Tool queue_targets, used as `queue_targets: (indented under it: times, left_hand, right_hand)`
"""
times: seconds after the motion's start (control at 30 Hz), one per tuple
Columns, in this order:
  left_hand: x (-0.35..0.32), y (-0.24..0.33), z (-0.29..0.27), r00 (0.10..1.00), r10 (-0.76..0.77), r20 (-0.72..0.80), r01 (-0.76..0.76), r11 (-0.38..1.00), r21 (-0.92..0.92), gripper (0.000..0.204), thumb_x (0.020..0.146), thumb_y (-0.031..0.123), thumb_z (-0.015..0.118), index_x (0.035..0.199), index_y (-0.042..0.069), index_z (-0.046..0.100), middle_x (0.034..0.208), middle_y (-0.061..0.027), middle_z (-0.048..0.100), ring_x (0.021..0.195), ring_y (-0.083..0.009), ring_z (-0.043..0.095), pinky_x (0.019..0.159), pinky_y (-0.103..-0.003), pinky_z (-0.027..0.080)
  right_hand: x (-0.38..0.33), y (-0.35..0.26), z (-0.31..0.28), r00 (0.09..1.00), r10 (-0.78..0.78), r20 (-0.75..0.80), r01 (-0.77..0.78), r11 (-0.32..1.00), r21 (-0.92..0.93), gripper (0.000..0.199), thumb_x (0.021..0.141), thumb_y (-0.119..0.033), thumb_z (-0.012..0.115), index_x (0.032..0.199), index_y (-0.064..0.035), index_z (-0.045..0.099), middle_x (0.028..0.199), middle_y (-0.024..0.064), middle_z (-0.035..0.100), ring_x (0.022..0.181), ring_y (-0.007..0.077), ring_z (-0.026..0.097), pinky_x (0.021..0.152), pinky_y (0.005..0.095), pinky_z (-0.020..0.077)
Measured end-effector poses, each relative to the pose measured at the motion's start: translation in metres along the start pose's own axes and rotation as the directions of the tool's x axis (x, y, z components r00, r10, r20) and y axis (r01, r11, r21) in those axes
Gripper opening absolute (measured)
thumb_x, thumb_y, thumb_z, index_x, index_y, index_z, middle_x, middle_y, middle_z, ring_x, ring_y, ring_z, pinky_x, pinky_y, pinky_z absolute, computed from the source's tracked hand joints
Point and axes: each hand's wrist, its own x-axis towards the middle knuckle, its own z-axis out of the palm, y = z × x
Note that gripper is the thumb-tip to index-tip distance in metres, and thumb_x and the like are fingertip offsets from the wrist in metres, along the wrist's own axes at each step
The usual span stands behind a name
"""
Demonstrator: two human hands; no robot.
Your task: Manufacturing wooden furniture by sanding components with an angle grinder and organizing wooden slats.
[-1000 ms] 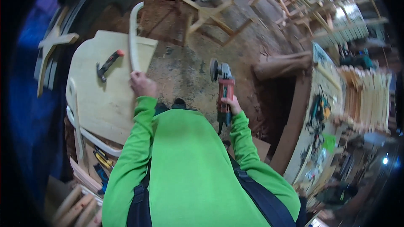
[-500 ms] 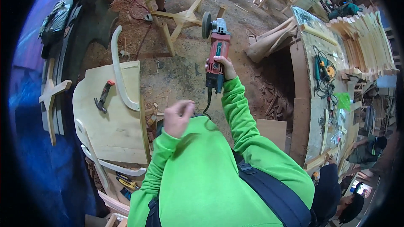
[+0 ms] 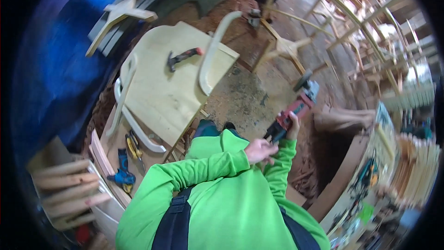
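Right hand (image 3: 292, 127) has its fingers clenched round the rear grip of the red angle grinder (image 3: 294, 109), held out over the sawdust floor (image 3: 240, 95), clear of the plywood table (image 3: 171, 88). Left hand (image 3: 260, 150) is empty with fingers loosely curled, just beside the grinder's tail. Probably heavy, rigid and front-weighted; best gripped at the body, away from the disc.

- The left hand (image 3: 260, 150), which was gripping the curved wooden piece (image 3: 210, 60) a second ago, is now hovering empty at the butt of the red angle grinder (image 3: 293, 110).
- The curved wooden piece is now lying released across the plywood board (image 3: 166, 92).
- The right hand (image 3: 292, 127) is keeping its grip on the grinder, now held out to the right.
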Motion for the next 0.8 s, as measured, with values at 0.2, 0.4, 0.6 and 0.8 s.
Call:
queue_targets:
  times: [0.2, 0.4, 0.6, 0.8]
  left_hand:
    - [0.005, 0.064, -0.110, 0.202, 0.883, -0.423, -0.074, 0.445, 0.893, 0.034, 0.071, 0.025, 0.068, 0.095, 0.004, 0.056, 0.096, -0.0136, 0.055, 0.095, -0.0322, 0.051, 0.083, -0.042, 0.041]
    - [0.085, 0.057, -0.245, 0.128, 0.630, -0.766, 0.367, 0.687, 0.627, 0.049, 0.073, 0.017, 0.059, 0.116, 0.000, 0.042, 0.113, -0.0222, 0.039, 0.102, -0.0381, 0.043, 0.084, -0.054, 0.035]
    - [-0.021, 0.013, -0.200, 0.183, 0.892, -0.414, 0.651, 0.206, 0.731, 0.030, 0.076, 0.015, 0.049, 0.097, -0.005, 0.056, 0.088, -0.0182, 0.045, 0.089, -0.0300, 0.041, 0.077, -0.042, 0.037]
    - [-0.150, -0.125, -0.192, -0.409, 0.632, -0.658, 0.062, 0.739, 0.671, 0.037, 0.075, -0.001, 0.054, 0.111, -0.002, 0.044, 0.102, -0.0217, 0.045, 0.095, -0.0377, 0.047, 0.084, -0.044, 0.039]
  right_hand:
    - [-0.015, 0.018, -0.038, 0.988, 0.134, 0.078, -0.141, 0.985, 0.095, 0.039, 0.076, -0.028, 0.061, 0.098, 0.0014, 0.049, 0.086, 0.0091, 0.057, 0.074, 0.0212, 0.056, 0.068, 0.0310, 0.0481]
    - [0.005, 0.017, -0.073, 0.959, 0.263, 0.110, -0.259, 0.965, -0.049, 0.043, 0.073, -0.035, 0.063, 0.097, 0.0001, 0.052, 0.085, 0.0087, 0.057, 0.075, 0.0205, 0.055, 0.070, 0.0299, 0.0468]
    - [0.006, 0.016, -0.071, 0.895, 0.403, 0.190, -0.368, 0.909, -0.197, 0.041, 0.075, -0.036, 0.063, 0.094, -0.0008, 0.053, 0.081, 0.0093, 0.058, 0.072, 0.0207, 0.056, 0.067, 0.0308, 0.0482]
    - [0.011, 0.044, -0.038, 0.858, 0.446, 0.256, -0.388, 0.888, -0.247, 0.041, 0.075, -0.035, 0.063, 0.094, -0.0009, 0.053, 0.081, 0.0092, 0.058, 0.072, 0.0207, 0.056, 0.067, 0.0309, 0.0483]
